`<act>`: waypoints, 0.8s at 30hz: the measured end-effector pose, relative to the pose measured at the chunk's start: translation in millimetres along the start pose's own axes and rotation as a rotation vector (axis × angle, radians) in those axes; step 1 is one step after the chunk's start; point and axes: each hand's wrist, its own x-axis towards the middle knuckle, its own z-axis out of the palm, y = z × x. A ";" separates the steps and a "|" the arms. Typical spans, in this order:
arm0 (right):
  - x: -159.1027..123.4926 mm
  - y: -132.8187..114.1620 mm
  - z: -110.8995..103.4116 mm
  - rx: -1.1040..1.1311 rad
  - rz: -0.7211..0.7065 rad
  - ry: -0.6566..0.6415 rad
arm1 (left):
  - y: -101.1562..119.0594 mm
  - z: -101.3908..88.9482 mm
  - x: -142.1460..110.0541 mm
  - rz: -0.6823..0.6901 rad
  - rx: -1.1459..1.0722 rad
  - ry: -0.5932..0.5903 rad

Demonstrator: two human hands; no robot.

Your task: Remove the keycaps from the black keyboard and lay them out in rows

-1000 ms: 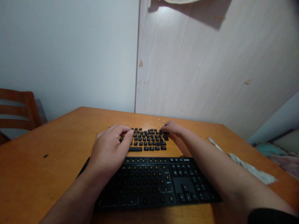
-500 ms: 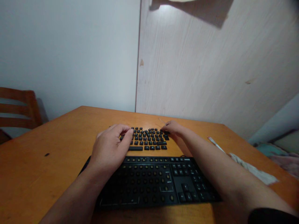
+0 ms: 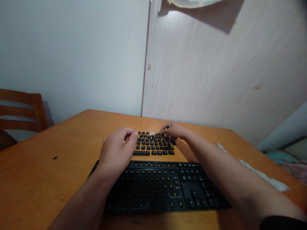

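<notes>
A black keyboard (image 3: 159, 187) lies flat in front of me. Its main section shows bare key posts, while caps sit on the arrow keys and number pad. Behind it, loose black keycaps (image 3: 152, 143) are laid out in rows on the wooden table (image 3: 72, 143), with a long spacebar cap (image 3: 141, 153) at the front. My left hand (image 3: 119, 145) rests at the left end of these rows, thumb and fingertips brought together; what lies between them is hidden. At the back right of the rows, my right hand (image 3: 173, 130) is bent into a pinch over the caps, its contents unclear.
A small dark piece (image 3: 55, 157) lies alone on the left of the table. On the right are a thin pale strip (image 3: 221, 147) and a whitish crumpled cloth or paper (image 3: 266, 175). A wooden chair (image 3: 24, 110) stands at the left, and a wall is behind.
My right hand has shifted slightly left over the back rows of keycaps, fingers more bent. My left hand stays by the left end. The whole view has moved a little.
</notes>
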 end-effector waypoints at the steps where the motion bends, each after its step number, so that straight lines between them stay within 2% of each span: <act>1: 1.2 -4.1 3.3 -0.004 -0.012 -0.018 | -0.2 0.2 0.2 -0.002 -0.002 0.001; 10: 18.6 -19.3 22.9 -0.090 -0.054 -0.066 | -0.4 0.7 -1.3 -0.019 -0.028 0.014; 24: 27.1 -28.9 32.6 -0.152 -0.010 -0.073 | 1.2 -0.6 -2.0 -0.007 -0.038 0.016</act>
